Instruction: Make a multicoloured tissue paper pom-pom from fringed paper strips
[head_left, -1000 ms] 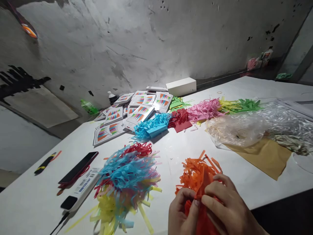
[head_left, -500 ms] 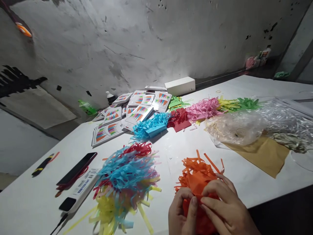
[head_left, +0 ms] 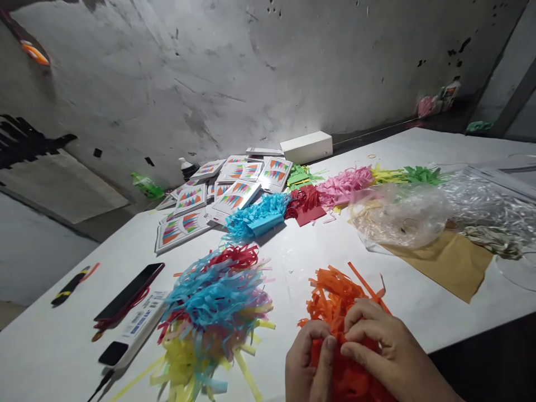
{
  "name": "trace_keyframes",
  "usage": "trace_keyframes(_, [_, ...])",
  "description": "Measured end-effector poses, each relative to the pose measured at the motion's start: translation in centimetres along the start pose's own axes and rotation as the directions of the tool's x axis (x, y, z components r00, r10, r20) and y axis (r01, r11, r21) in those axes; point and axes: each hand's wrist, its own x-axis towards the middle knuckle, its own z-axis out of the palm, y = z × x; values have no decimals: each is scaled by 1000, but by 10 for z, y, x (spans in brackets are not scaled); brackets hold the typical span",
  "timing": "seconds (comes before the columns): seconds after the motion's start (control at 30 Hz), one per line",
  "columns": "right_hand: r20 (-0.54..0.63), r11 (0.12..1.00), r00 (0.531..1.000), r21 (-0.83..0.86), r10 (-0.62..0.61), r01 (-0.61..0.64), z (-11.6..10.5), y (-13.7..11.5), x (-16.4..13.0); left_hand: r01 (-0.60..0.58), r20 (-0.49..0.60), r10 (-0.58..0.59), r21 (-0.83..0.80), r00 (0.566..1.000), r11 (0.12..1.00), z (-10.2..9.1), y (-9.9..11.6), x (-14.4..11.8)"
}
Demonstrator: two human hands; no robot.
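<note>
On the white table, near its front edge, lies the orange fringed paper bundle. The left hand and right hand pinch its uncut base with fingers closed; a firm, even grip there should spare the loose strips from creasing.

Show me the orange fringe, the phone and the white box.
Orange fringe (head_left: pixel 330 296): head view, on its loose strips above the hands.
Phone (head_left: pixel 129 291): head view, middle of its dark screen.
White box (head_left: pixel 306 147): head view, on its front face.
</note>
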Motion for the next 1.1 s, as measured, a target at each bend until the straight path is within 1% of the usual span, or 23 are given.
trace_keyframes(0.07, [22,1000,1000,13,1,-2,-3,1,0,-23,25,22,35,999,999,-3,1,2])
trace_keyframes(0.1, [2,1000,1000,-13,-22,22,-4,1,0,-39,38,37,46,999,998,-4,1,3])
trace_keyframes(0.17, [-87,981,985,-142,-147,134,-5,1,1,-63,62,59,65,996,996,-5,2,4])
trace_keyframes(0.23, [-161,901,926,-336,-342,275,-5,-3,3,-68,81,62,79,995,995,-6,2,5])
trace_keyframes(0.27, [-150,845,897,-426,-417,321,-5,-6,4,-69,92,61,85,994,994,-6,1,5])
trace_keyframes(0.3, [-110,791,877,-494,-467,359,-5,-9,5,-74,105,64,92,992,993,-7,1,5])
trace_keyframes(0.33, [-48,751,872,-532,-487,390,-5,-12,6,-87,121,75,100,990,991,-8,0,5])
trace_keyframes(0.37, [5,728,871,-546,-491,413,-6,-15,7,-111,139,95,112,986,987,-9,0,6])
trace_keyframes(0.43, [63,733,882,-530,-466,425,-8,-18,8,-205,182,176,156,968,966,-11,-1,8])
trace_keyframes(0.47, [65,747,888,-515,-455,420,-8,-18,8,-279,206,240,188,949,942,-13,-1,10])
trace_keyframes(0.5, [56,761,896,-506,-441,406,-9,-17,8,-373,233,321,227,918,900,-14,1,12])
trace_keyframes(0.53, [48,769,903,-506,-427,391,-10,-16,7,-487,274,419,267,866,831,-15,3,15])
trace_keyframes(0.57, [42,771,909,-513,-416,376,-10,-15,7,-599,323,510,315,797,736,-16,5,18])
trace_keyframes(0.6, [41,772,915,-522,-402,362,-11,-14,7,-693,386,576,366,720,621,-17,9,21])
trace_keyframes(0.63, [35,775,922,-529,-385,344,-11,-13,6,-759,438,621,412,650,504,-16,14,23])
trace_keyframes(0.67, [27,781,931,-534,-365,322,-11,-13,6,-796,483,640,453,597,401,-16,18,25])
trace_keyframes(0.7, [23,788,938,-535,-347,304,-12,-14,6,-811,519,640,489,566,321,-15,23,25])
trace_keyframes(0.73, [17,797,944,-531,-330,288,-12,-15,5,-814,543,633,515,552,268,-14,27,25])
trace_keyframes(0.77, [11,808,951,-525,-308,267,-12,-16,5,-809,551,627,536,551,240,-14,30,25])
trace_keyframes(0.87, [-5,850,968,-480,-249,217,-14,-20,3,-806,551,642,562,533,187,-13,32,21])
trace_keyframes(1.0, [-25,913,977,-362,-210,187,-14,-18,0,-836,530,730,539,433,104,-16,29,18])
trace_keyframes(1.03, [-29,922,979,-341,-203,181,-14,-17,0,-838,518,748,538,414,91,-17,28,18])
trace_keyframes(1.1, [-70,933,980,-324,-187,155,-14,-14,0,-825,467,791,559,396,82,-19,30,18])
